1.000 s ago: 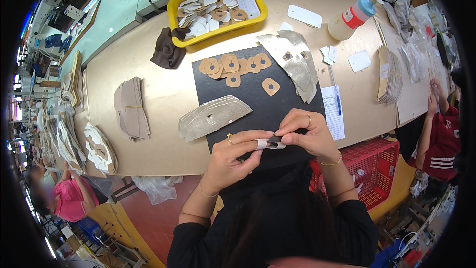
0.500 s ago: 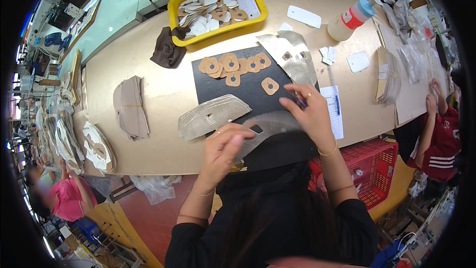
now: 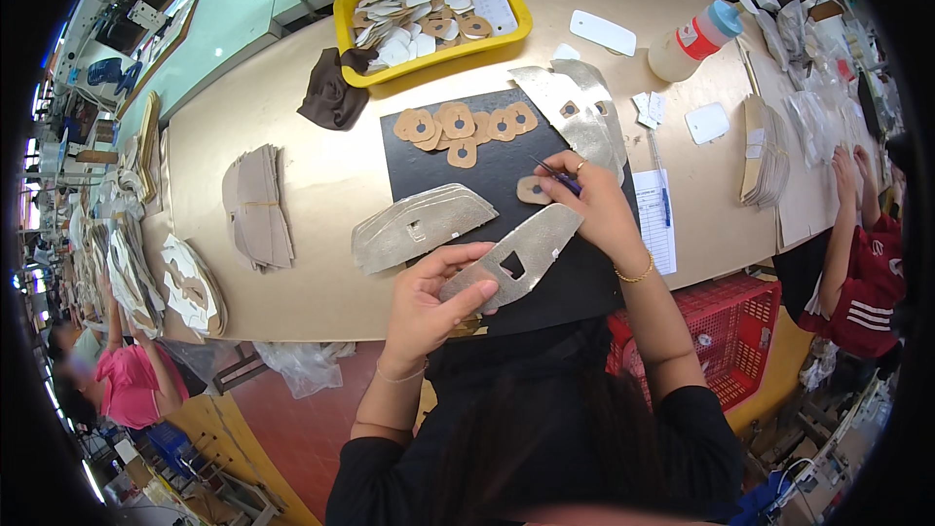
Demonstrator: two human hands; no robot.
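Left hand (image 3: 424, 307) pinches a curved, shiny silver sheet piece (image 3: 545, 244) with square cutout, over the black rectangular mat (image 3: 606, 284); right hand (image 3: 599, 206), fingers curled, grips a slim dark-purple pointed tool (image 3: 560, 178).

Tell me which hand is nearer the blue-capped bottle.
Right: the right hand sits below and left of the bottle in the picture; the left hand is lower and farther left.

Black top (image 3: 531, 438) with short sleeves (image 3: 703, 443), gold right bracelet (image 3: 636, 273), thin left bracelet (image 3: 401, 377), ring (image 3: 581, 166).
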